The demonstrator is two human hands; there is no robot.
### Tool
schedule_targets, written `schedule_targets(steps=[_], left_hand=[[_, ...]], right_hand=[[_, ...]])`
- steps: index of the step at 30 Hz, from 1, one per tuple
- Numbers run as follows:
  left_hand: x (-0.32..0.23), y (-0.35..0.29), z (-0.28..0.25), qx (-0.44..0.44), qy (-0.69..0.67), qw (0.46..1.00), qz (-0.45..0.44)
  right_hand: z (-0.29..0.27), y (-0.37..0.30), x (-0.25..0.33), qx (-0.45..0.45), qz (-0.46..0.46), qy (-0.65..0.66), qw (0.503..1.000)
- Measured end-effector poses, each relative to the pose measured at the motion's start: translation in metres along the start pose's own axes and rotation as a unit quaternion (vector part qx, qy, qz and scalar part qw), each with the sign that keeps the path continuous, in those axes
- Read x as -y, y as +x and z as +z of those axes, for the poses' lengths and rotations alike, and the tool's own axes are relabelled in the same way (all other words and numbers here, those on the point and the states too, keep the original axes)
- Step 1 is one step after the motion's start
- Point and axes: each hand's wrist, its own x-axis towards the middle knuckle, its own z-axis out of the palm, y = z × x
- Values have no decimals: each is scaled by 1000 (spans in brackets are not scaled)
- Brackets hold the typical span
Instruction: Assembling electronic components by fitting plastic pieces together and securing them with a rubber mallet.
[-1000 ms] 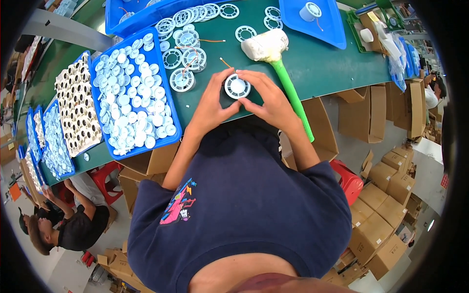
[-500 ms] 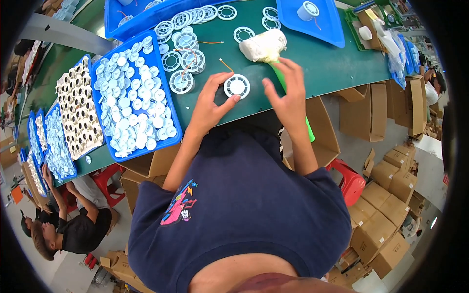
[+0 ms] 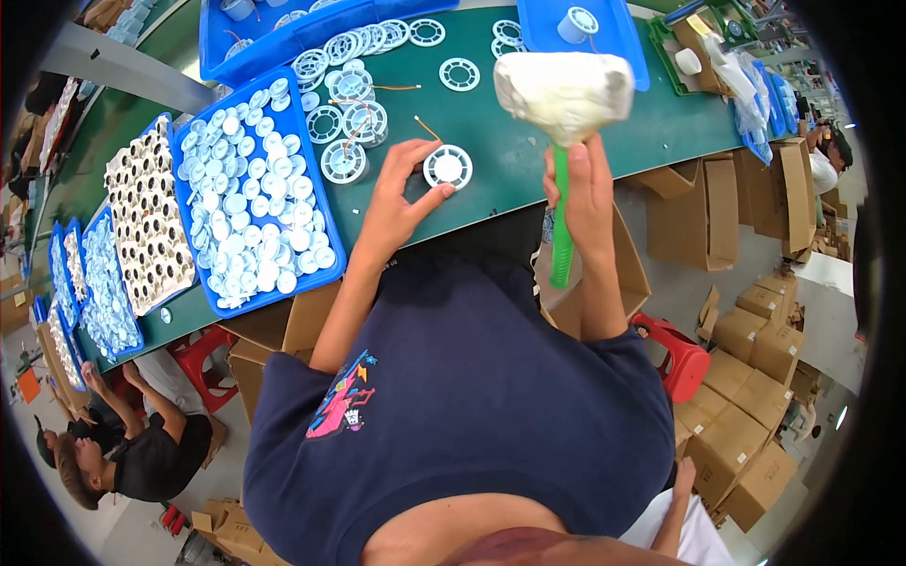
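Note:
Near the table's front edge stands a white round motor housing (image 3: pixel 447 167) with a slotted ring on top and an orange wire at its back. My left hand (image 3: pixel 400 193) grips its left side between thumb and fingers. My right hand (image 3: pixel 589 193) is closed round the green handle of a mallet (image 3: pixel 564 90), holding it up to the right of the housing. The mallet's bulky head is wrapped in white material. Left of the housing sit similar housings (image 3: pixel 343 162) with orange wires, and loose slotted rings (image 3: pixel 460 74) lie behind.
A blue tray (image 3: pixel 332 271) full of small white round caps stands at the left, beside a cardboard-like tray (image 3: pixel 149 222) of dark-centred parts. Blue bins (image 3: pixel 212 66) line the back. Cartons (image 3: pixel 694 217) stand beyond the table's front edge. A co-worker (image 3: pixel 142 443) sits far left.
My right hand has closed on the mallet's handle and lifted it off the table, head up. My left hand stays on the housing.

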Motion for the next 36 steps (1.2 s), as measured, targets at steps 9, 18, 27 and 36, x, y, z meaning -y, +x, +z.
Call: schedule_targets(steps=[9, 18, 27, 36], left_hand=[[3, -1, -1, -8, 17, 1000, -7], [9, -4, 5, 12, 15, 1000, 11], [6, -5, 10, -9, 88, 995, 52], [9, -5, 9, -8, 42, 999, 14]], right_hand=[[-7, -20, 9, 22, 61, -199, 978], [-14, -19, 11, 59, 4, -327, 943], [-22, -16, -1, 42, 54, -331, 941], [-16, -7, 13, 34, 30, -334, 941]])
